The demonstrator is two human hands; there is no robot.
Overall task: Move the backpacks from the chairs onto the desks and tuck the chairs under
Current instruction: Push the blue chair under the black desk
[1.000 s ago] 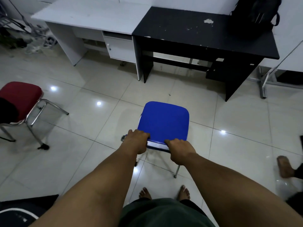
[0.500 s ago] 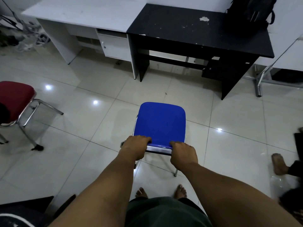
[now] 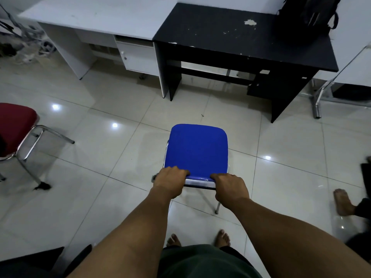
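My fingertips curl out of sight over the near edge of the blue chair [image 3: 197, 150]. The frame's top crops the black backpack [image 3: 313, 14] at the black desk's [image 3: 241, 37] far right corner; the left edge crops the red chair [image 3: 15, 127].

Both hands grip the near edge of the blue chair [image 3: 197, 150]: the left hand [image 3: 170, 182] at its near-left corner, the right hand [image 3: 230, 187] at its near-right corner, fingers curled over the seat edge. The chair stands on the tiled floor [image 3: 100, 157], apart from the black desk [image 3: 230, 37]. A black backpack [image 3: 313, 15] rests at that desk's far-right corner. A white desk [image 3: 100, 15] adjoins its left side. A red chair [image 3: 16, 127] stands at the left.
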